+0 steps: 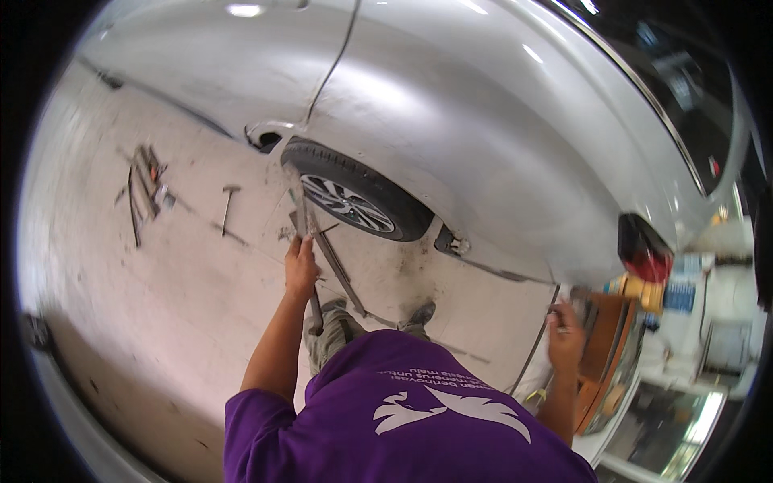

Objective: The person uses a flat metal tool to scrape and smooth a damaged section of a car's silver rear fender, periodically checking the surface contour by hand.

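Observation:
My left hand (300, 266) is closed round a long grey metal bar (301, 216), whose upper end reaches up in front of the car wheel (354, 193). The bar's lower end comes out below my fist, above my left foot. Off to the right, my right hand (567, 334) is raised with its fingers curled. A small dark thing seems to be in them, but blur hides what it is. The silver car (483, 121) fills the upper view, its bare wheel arch edge above the tyre.
A darker metal bar (341, 278) lies on the floor by my feet. Further left are a hammer-like tool (229, 211) and a pile of metal strips (143, 189). A brown wooden cabinet (600, 338) stands at right. Another vehicle's edge (88, 427) curves along the lower left.

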### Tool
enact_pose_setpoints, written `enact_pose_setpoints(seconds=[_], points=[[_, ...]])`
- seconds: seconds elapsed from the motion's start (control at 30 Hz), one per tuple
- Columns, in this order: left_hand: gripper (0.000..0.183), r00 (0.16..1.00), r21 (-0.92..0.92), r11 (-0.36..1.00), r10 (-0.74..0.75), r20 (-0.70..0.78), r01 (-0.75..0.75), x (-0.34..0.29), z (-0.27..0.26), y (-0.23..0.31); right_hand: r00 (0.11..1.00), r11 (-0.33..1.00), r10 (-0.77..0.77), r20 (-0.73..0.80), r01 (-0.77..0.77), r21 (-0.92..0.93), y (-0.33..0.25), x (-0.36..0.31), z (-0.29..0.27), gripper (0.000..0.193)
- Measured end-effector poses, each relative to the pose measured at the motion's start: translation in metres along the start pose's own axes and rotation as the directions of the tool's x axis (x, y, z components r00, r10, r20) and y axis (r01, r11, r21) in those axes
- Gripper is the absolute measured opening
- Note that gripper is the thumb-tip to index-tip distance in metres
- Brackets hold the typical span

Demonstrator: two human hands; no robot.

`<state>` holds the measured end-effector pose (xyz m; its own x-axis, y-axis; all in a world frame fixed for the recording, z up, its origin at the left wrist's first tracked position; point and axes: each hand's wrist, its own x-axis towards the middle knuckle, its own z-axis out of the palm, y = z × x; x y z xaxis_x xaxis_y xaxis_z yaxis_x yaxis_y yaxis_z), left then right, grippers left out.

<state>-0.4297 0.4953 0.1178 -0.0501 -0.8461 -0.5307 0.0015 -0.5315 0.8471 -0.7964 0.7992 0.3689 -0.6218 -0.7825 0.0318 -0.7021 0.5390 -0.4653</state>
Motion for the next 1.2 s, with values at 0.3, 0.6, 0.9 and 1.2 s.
enact_pose_setpoints(seconds=[0.3, 0.6, 0.9, 1.2], points=[[0.056, 0.772, 0.334, 0.834, 0.540, -0.336, -0.438, -0.055, 0.137, 0.035, 0.562, 0.520, -0.804, -0.195, 0.504, -0.689, 0.081, 0.181, -0.169, 0.043], [0.057, 0.751, 0.159, 0.892, 0.443, -0.489, -0.423, -0.064, 0.223, 0.093, 0.309, 0.423, -0.903, -0.297, 0.531, -0.734, 0.153, 0.240, -0.237, 0.044], [0.055, 0.811, -0.213, 0.915, 0.175, -0.558, -0.344, -0.067, 0.250, 0.138, 0.335, 0.475, -0.879, -0.340, 0.553, -0.685, 0.144, 0.241, -0.222, 0.060], [0.051, 0.590, 0.122, 0.829, 0.483, -0.646, -0.545, -0.044, 0.240, 0.137, 0.339, 0.468, -0.876, -0.343, 0.430, -0.772, 0.134, 0.237, -0.217, 0.053]])
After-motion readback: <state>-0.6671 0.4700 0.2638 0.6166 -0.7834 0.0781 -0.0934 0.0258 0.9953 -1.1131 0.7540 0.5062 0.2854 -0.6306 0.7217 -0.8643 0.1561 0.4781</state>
